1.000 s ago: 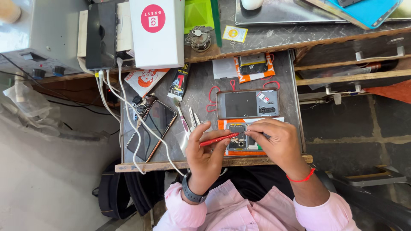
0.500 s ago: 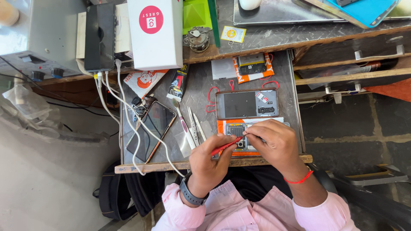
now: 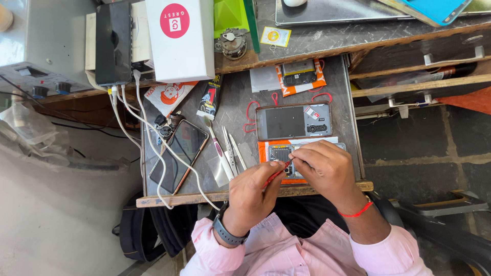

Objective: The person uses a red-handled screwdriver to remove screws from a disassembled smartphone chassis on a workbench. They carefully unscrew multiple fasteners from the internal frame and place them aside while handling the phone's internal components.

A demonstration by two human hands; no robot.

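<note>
My left hand [image 3: 253,197] pinched a red screwdriver [image 3: 276,175], its long axis slanting up-right toward the opened phone [image 3: 280,153] lying just ahead at the desk's [image 3: 235,102] near edge. My right hand [image 3: 327,171], nearer, pressed curled fingers on that phone.

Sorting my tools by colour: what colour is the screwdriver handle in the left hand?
Red, seen in the head view: the screwdriver is held by the left hand.
</note>
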